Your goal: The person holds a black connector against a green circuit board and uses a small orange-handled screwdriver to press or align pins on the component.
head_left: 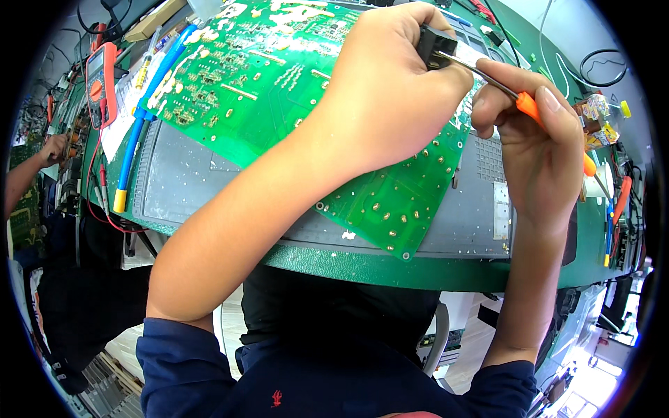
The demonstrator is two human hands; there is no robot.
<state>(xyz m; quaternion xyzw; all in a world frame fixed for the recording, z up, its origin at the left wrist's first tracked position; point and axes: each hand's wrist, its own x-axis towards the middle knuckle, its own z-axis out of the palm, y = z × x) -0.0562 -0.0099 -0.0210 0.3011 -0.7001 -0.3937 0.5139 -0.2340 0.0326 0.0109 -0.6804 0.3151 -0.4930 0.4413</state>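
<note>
My left hand [397, 90] reaches over a large green circuit board [279, 104], its fingers closed around a small black box-shaped part [435, 47]. From the right, my right hand [540, 160] grips a tool with a thin metal shaft and an orange handle [529, 108]. The shaft's tip meets the black part, or lies just in front of it; I cannot tell which. Under both hands, the board rests solder side up on a grey mat [181, 174], tilted across it. Some fingers of my left hand are hidden behind the part.
A red multimeter [100, 87] with leads lies at the far left, beside a long blue tool with a yellow end [120, 200]. A bottle with a yellow cap [601, 122] and a white cup [599, 182] stand right. Another person's hand [54, 150] works at the left edge.
</note>
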